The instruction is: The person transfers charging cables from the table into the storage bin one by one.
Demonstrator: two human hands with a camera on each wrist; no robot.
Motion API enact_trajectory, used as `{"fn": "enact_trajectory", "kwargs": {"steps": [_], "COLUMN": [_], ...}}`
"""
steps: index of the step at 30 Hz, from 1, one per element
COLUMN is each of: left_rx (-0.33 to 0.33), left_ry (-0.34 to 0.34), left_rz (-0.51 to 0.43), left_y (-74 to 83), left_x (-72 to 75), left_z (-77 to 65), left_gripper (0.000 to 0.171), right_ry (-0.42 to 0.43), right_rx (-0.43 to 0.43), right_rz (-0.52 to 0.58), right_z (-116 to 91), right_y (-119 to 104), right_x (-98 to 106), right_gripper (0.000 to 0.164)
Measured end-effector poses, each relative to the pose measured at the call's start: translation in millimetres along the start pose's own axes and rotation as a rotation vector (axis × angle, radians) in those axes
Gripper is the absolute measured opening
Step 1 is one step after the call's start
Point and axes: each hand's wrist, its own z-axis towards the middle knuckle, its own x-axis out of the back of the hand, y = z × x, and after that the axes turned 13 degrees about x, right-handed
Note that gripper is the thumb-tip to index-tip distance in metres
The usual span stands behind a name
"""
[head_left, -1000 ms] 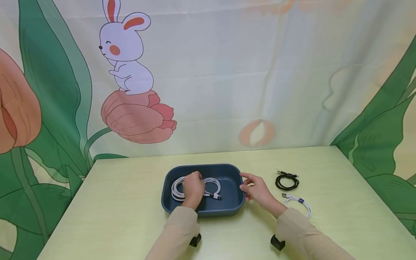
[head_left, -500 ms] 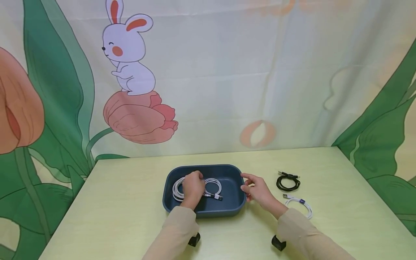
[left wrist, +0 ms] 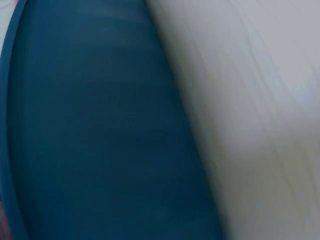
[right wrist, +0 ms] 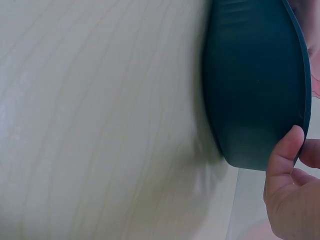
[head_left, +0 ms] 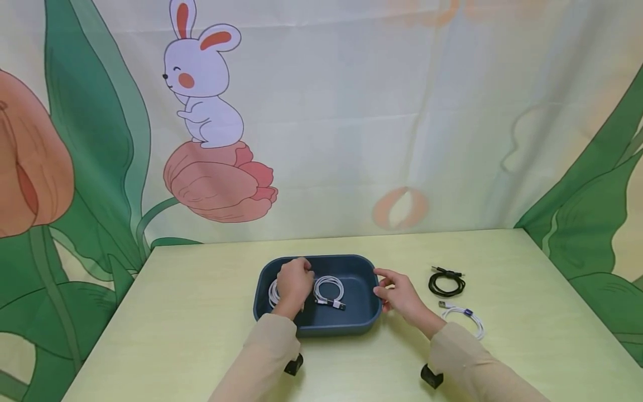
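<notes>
A dark blue rectangular bin (head_left: pixel 341 329) stands on the table. My left hand (head_left: pixel 294 282) is down inside its left half, fingers bent, over a coiled white cable (head_left: pixel 273 293) that it partly covers. The hand's fingertips are hidden, and I cannot tell whether they hold the cable. Right of this hand, a second coiled white cable (head_left: pixel 329 290) with a USB plug lies on the bin's floor. My right hand (head_left: pixel 399 293) pinches the bin's right rim; in the right wrist view the thumb (right wrist: pixel 289 145) presses the outer wall. The left wrist view shows mainly the bin's outer wall (left wrist: pixel 100 120).
To the right of the bin, a coiled black cable (head_left: pixel 446 283) lies on the table (head_left: pixel 201 335). Nearer the front is another white cable (head_left: pixel 464 315) with a dark blue tie, partly behind the right forearm. A printed curtain (head_left: pixel 326 139) hangs along the table's far edge.
My left hand has shifted slightly left within the bin, uncovering more of the right-hand white coil. The right hand keeps its grip on the rim. The whole view has drifted slightly.
</notes>
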Motion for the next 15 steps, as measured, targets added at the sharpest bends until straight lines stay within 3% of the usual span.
{"fn": "enact_trajectory", "kwargs": {"steps": [15], "left_rx": [0.026], "left_ry": [-0.043], "left_rz": [0.031], "left_y": [-4.1], "left_x": [19.8], "left_z": [5.2], "left_gripper": [0.014], "right_ry": [-0.033], "right_rx": [0.001], "right_rz": [-0.006], "right_z": [1.0], "right_y": [3.8], "right_x": [3.4], "right_gripper": [0.046]}}
